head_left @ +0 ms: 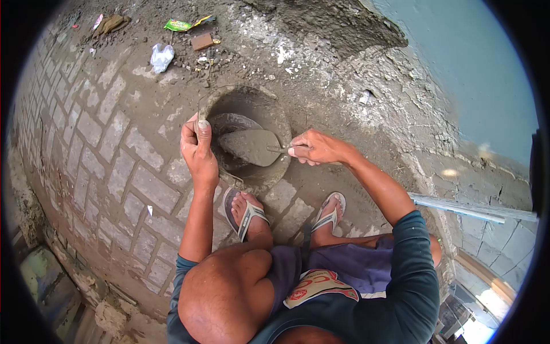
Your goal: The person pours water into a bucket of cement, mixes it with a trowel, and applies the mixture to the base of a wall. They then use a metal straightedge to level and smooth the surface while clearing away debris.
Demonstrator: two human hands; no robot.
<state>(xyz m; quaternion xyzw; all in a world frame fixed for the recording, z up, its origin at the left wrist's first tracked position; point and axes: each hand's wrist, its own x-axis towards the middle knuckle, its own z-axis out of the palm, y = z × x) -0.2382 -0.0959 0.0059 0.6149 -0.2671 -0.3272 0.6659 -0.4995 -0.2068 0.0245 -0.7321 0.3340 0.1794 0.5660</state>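
The left grip (199,146) is closed on the rim of the round bucket (275,110), maybe to keep it still on the ground (150,182). The right grip (316,147) is curled around the trowel (250,145) handle, its flat, leaf-shaped blade, coated grey, at the bucket's mouth

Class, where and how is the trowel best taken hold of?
Take the trowel by its handle end, where the right hand holds it, probably from the person's right: the broad, grey-coated blade points left across the mouth of the bucket.
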